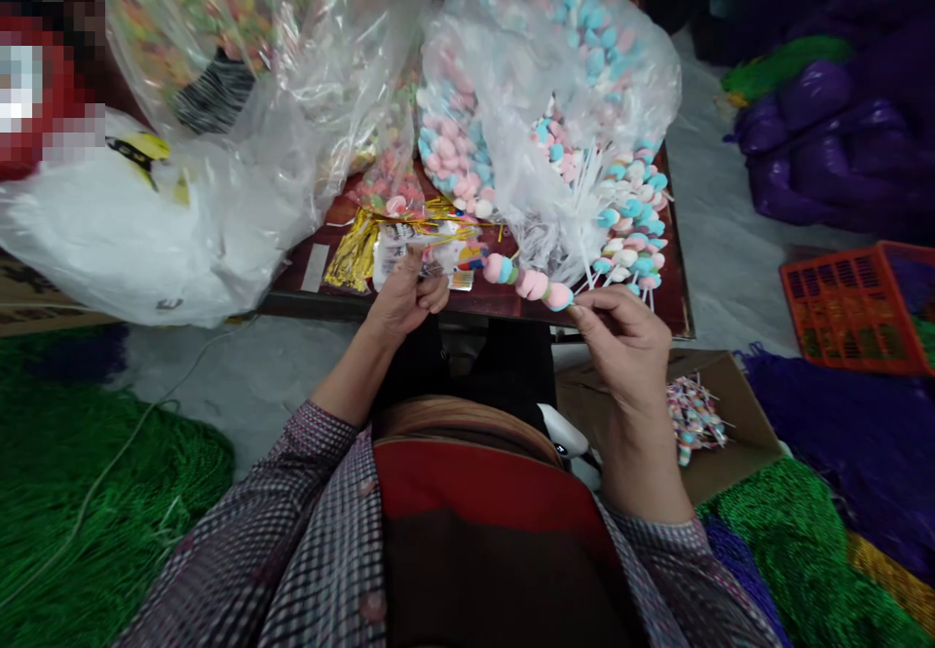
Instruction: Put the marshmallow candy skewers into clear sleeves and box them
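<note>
My right hand [620, 336] pinches the lower end of a marshmallow skewer [532, 284] threaded with pink, blue and green pieces. It tilts up to the left above the table's front edge. My left hand [410, 295] is closed, thumb raised against curled fingers, near the skewer's far end; what it grips, if anything, I cannot make out. Behind that hand lie printed clear packets [398, 244] and a bundle of gold twist ties [352, 256]. Finished-looking marshmallow skewers [634, 224] are piled right of the packets, beside white sticks [584, 190].
A large clear bag of pink and blue marshmallows [457, 156] stands at the back of the table [676, 287]. Bags of colourful candy [197, 5] and a white plastic bag [138, 239] crowd the left. A cardboard box [737, 414] with wrapped skewers and an orange crate [833, 307] sit right.
</note>
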Available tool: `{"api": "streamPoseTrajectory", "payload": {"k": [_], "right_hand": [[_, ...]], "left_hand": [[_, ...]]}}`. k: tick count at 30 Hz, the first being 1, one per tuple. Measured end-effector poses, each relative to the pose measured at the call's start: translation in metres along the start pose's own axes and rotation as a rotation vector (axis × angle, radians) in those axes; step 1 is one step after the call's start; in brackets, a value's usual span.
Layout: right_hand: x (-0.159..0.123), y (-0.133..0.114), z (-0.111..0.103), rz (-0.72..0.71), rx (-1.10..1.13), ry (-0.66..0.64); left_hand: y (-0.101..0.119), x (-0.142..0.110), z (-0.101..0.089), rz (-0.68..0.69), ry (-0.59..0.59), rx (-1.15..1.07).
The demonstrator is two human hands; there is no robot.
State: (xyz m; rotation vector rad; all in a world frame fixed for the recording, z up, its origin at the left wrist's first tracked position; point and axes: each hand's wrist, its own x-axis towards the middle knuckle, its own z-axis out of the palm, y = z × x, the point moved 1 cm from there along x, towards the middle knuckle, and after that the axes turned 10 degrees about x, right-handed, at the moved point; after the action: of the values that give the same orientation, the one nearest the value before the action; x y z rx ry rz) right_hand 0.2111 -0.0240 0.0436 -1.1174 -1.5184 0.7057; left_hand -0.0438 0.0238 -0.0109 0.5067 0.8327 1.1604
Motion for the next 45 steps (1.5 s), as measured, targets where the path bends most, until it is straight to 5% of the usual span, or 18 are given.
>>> {"api": "streamPoseTrajectory", "payload": {"k": [8, 13, 19, 23, 28, 31, 35, 39, 45], "right_hand": [[0.022, -0.005, 0.043, 0.408, 0.561, 0.207], [0.026, -0.014, 0.069, 0.625, 0.700, -0.014], [0.020, -0.012, 0.060, 0.776, 0.758, -0.185], [0.019, -0.003, 0.060, 0.771, 0.621, -0.227], [0.012, 0.009, 0.071, 0.603, 0.379, -0.257], [0.007, 0.015, 0.073, 0.451, 0.245, -0.122], [0.006, 0.018, 0.072, 0.531, 0.384, -0.011], [0.011, 0.008, 0.062, 0.694, 0.611, -0.016], [0.006, -0.011, 0.026, 0.476, 0.624, -0.028]], "left_hand": [[-0.007, -0.004, 0.006, 0.117, 0.015, 0.188], [-0.008, -0.005, 0.001, 0.241, -0.043, 0.323], [-0.003, -0.005, -0.010, 0.426, -0.183, 0.707], [0.010, -0.011, -0.006, 0.577, -0.274, 1.018], [0.014, -0.016, 0.004, 0.621, -0.381, 1.169], [0.011, -0.015, 0.004, 0.637, -0.295, 1.206], [0.001, -0.009, -0.002, 0.526, -0.191, 1.069], [-0.008, -0.004, -0.004, 0.246, -0.137, 0.615], [0.000, -0.003, -0.001, 0.054, -0.021, 0.215]]}}
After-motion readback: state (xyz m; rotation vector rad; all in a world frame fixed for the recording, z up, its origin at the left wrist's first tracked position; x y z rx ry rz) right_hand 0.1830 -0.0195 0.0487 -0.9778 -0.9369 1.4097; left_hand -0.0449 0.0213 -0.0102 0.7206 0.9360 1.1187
